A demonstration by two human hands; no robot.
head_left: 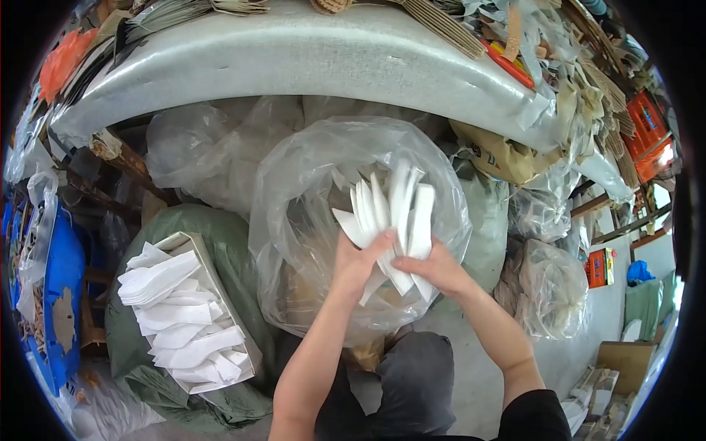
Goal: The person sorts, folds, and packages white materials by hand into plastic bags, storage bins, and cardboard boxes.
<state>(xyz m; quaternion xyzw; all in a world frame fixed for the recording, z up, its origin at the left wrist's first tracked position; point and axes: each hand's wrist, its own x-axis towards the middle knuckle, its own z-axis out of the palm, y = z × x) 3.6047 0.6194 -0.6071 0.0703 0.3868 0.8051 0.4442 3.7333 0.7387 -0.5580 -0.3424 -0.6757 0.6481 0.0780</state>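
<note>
A fanned bundle of white strips (pixel 401 209), thin and flat like cut fabric or foam, stands up between my two hands. My left hand (pixel 362 259) is closed around the bundle's left side, the thumb lying across the front. From the right, my right hand (pixel 434 268) grips the lower part, its thumb pressed near the middle. Below and around both hands is a large clear plastic bag (pixel 294 158) with its mouth wide open. To the left, a shallow cardboard box (pixel 234 312) holds many similar white pieces (pixel 184 316) in overlapping stacks.
The box rests on a dark green sack (pixel 121 323). A bench covered in pale plastic (pixel 316 59) runs across the top, with red-handled scissors (pixel 511 66) on it. A blue crate (pixel 55 294) stands at far left. Another clear bag (pixel 551 290) sits on the right.
</note>
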